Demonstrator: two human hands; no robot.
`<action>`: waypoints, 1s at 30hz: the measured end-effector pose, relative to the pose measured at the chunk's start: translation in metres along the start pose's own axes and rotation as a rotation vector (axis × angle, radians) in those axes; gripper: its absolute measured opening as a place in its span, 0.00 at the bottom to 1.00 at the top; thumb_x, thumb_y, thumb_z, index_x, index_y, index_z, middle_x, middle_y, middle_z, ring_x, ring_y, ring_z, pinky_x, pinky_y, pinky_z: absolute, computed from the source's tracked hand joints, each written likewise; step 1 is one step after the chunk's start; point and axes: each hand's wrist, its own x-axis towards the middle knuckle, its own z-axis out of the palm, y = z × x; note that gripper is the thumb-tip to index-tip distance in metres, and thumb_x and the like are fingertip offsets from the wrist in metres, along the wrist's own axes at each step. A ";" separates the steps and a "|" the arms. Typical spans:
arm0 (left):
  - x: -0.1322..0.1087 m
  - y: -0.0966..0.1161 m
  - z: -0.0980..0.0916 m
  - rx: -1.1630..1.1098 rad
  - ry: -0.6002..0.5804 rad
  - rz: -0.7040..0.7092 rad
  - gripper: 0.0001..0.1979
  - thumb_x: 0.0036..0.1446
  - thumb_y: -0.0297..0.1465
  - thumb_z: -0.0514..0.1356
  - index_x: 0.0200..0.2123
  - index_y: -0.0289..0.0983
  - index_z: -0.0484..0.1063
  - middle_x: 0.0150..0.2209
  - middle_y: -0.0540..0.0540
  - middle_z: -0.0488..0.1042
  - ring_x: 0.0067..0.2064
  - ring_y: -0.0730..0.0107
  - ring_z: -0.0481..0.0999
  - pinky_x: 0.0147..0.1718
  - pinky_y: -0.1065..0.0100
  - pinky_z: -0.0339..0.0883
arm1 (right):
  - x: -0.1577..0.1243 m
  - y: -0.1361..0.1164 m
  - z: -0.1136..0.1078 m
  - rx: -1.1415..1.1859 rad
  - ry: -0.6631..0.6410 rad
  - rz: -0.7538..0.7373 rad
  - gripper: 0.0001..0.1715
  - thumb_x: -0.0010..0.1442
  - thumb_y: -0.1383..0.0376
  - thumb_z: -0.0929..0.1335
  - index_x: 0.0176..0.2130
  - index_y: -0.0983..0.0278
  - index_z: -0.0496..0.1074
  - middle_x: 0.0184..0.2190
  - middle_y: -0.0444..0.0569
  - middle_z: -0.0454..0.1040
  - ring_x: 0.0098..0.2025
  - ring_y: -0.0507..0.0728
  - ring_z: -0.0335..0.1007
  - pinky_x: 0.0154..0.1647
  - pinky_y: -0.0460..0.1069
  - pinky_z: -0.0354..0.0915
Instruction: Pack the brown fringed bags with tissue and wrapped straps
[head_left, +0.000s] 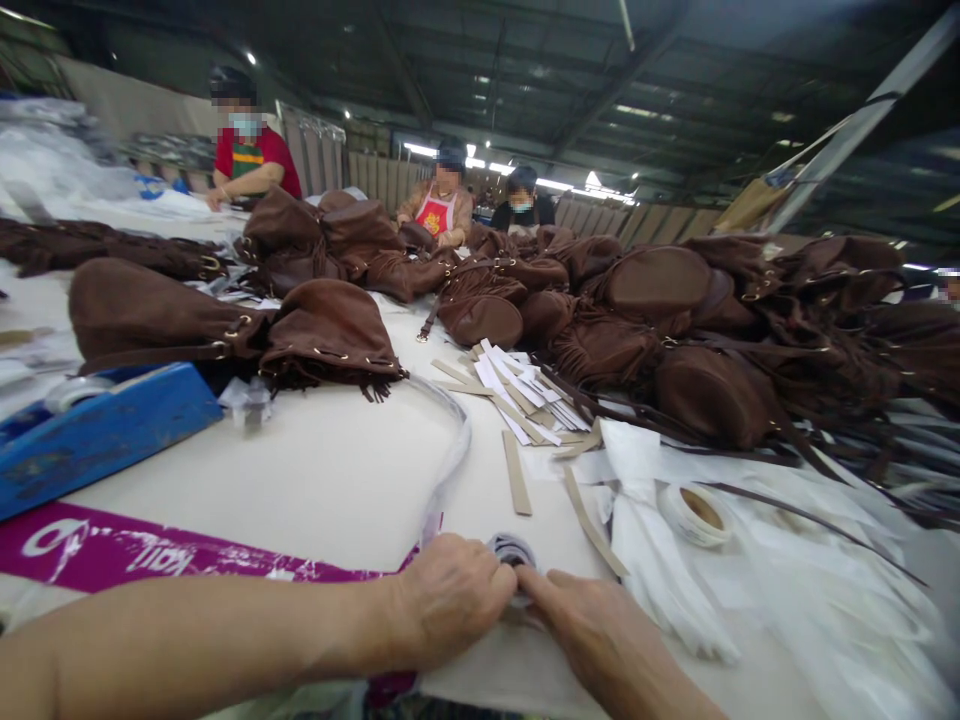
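Pale worktable: left hand, right hand pinch clear strip running forward.

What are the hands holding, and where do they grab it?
Left hand and right hand pinch a small grey thing by its near edge; its kind is unclear.

Both hands low and together, left hand curled, right hand fingertips pinching
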 end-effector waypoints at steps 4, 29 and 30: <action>-0.003 0.009 0.004 -0.037 -0.001 -0.043 0.04 0.60 0.29 0.57 0.35 0.35 0.64 0.32 0.47 0.74 0.31 0.63 0.74 0.27 0.64 0.66 | -0.005 -0.011 0.008 0.106 0.063 0.043 0.07 0.59 0.71 0.66 0.32 0.60 0.65 0.24 0.42 0.75 0.25 0.55 0.74 0.22 0.48 0.52; 0.003 -0.001 0.005 0.002 0.049 -0.019 0.02 0.58 0.25 0.55 0.36 0.34 0.64 0.30 0.46 0.75 0.28 0.63 0.74 0.24 0.65 0.64 | -0.004 0.005 0.008 0.024 0.088 0.013 0.10 0.58 0.69 0.68 0.42 0.58 0.67 0.26 0.42 0.73 0.24 0.55 0.72 0.22 0.47 0.55; 0.003 0.001 0.005 -0.008 0.029 -0.041 0.02 0.58 0.25 0.55 0.36 0.35 0.65 0.30 0.46 0.75 0.28 0.63 0.74 0.23 0.65 0.64 | -0.004 0.003 0.012 0.041 0.116 0.006 0.06 0.59 0.67 0.68 0.39 0.59 0.67 0.26 0.42 0.73 0.24 0.55 0.72 0.22 0.47 0.56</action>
